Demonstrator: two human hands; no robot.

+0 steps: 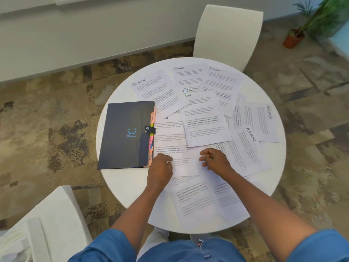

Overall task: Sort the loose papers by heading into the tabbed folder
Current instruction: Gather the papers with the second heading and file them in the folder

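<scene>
Just left of both hands lies the tabbed folder.

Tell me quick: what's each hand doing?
Left hand: fingers hidden under its back, resting on a sheet; grip cannot be told.
Right hand: fingers curled, nothing visibly held.

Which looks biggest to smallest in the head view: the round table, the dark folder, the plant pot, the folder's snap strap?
1. Round white table
2. Dark folder
3. Terracotta plant pot, though it sits farther away, so its true size is unsure
4. Snap strap
</scene>
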